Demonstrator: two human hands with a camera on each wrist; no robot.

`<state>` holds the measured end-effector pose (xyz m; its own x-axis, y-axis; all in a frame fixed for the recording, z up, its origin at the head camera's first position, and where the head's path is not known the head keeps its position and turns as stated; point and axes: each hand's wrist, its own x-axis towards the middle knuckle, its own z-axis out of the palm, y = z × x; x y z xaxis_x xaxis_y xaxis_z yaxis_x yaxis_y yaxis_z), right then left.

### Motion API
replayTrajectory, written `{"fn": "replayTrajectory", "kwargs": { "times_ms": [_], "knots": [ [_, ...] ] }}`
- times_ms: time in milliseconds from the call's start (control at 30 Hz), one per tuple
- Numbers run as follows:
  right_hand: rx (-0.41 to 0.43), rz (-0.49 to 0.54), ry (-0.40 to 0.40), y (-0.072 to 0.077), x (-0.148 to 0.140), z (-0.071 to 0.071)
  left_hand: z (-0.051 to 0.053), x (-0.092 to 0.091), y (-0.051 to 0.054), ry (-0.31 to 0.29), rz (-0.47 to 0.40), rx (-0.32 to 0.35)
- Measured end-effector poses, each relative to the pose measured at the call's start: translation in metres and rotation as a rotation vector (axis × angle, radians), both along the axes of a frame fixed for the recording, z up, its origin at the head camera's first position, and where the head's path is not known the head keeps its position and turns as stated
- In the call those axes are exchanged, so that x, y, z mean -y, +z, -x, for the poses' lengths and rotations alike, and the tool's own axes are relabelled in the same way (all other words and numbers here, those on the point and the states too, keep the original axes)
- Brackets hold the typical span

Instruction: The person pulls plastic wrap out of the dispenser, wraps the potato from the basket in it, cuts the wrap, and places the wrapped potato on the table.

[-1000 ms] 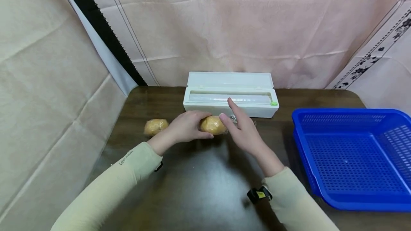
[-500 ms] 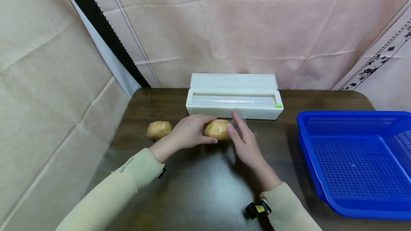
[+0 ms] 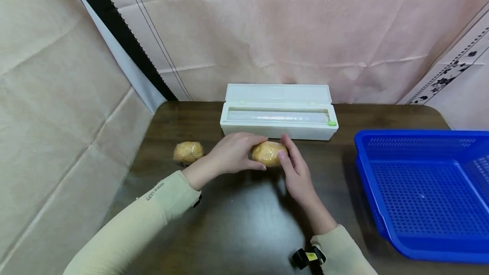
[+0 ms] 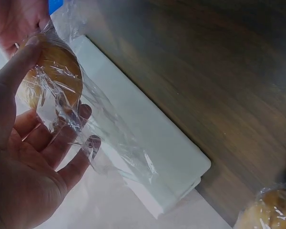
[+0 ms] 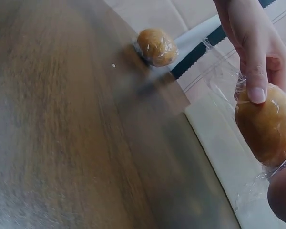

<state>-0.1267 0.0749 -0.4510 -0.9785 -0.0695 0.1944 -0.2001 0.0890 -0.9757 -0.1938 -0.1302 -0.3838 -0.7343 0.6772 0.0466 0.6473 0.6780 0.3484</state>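
Observation:
Between my two hands, in front of the white box, is a yellow-brown potato (image 3: 266, 155) wrapped in clear cling film. My left hand (image 3: 236, 152) grips its left end, thumb on the near side and fingers beyond. At its right end is my right hand (image 3: 299, 177), with the thumb and fingers round the film-covered end. Loose cling film (image 4: 112, 129) trails past the left fingers in the left wrist view. A second wrapped potato (image 3: 188, 152) lies on the table, left of my left wrist.
Behind the hands stands a white cling film dispenser (image 3: 276, 131), its lid raised and a film roll (image 3: 276, 116) inside. A blue plastic basket (image 3: 372, 190) sits on the right of the dark wooden table (image 3: 229, 232). Cloth hangs behind the table.
The potato and both hands have shifted slightly right in the head view. My right hand's fingers, spread apart earlier, have drawn in round the potato's right end.

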Motion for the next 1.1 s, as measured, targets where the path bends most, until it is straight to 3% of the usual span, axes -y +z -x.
{"fn": "replayTrajectory", "kwargs": {
  "times_ms": [367, 600, 867, 1100],
  "knots": [
    [0.176, 0.174, 0.007, 0.005, 0.001, -0.004, -0.002, -0.007, 0.002, -0.022, 0.013, -0.005],
    [0.196, 0.224, -0.007, 0.004, -0.007, -0.005, -0.003, -0.003, 0.001, -0.014, 0.008, -0.006],
    [0.237, 0.364, 0.050, 0.004, -0.005, -0.004, -0.005, -0.002, 0.005, -0.018, -0.002, -0.029],
    [0.280, 0.499, 0.022, 0.008, 0.001, -0.004, -0.005, -0.008, 0.004, -0.010, -0.026, -0.040]
  ]
}}
